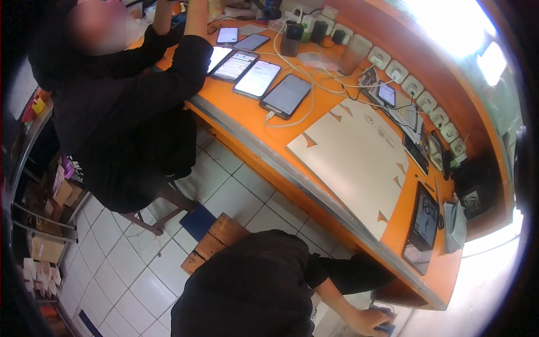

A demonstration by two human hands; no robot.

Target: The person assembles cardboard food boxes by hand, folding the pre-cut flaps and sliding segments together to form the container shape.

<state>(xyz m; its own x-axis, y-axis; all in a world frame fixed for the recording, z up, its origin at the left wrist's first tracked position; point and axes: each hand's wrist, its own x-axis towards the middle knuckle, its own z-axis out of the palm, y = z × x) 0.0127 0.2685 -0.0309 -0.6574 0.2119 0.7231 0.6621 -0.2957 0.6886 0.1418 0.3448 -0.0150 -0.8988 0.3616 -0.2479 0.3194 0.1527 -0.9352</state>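
Running diagonally across my remote view: a long orange tabletop with a grey metal edge (pixel 443 272). Beside it, floor of white square tiles (pixel 135 275). Co-worker in black clothing (pixel 106 112) sits at the far left end, arms raised toward the table. Broad cream rectangular mat with brown corner marks (pixel 348 157) lies mid-table. Low brown wooden stool (pixel 222 233) stands partly hidden behind the wearer's black-clad body. Black-framed tablet, screen lit (pixel 421 227), lies near the table's right end. Left of the mat I count six flat smartphones (pixel 257 78), several lit, one cabled. White square wall sockets (pixel 412 86) line the back edge.

Left hand (pixel 365 321): low, below the table's near corner, fingers curled around a small dark-blue object (pixel 386 324) near the bottom of view; its kind I cannot tell. Right hand out of sight; its fingers I cannot tell.
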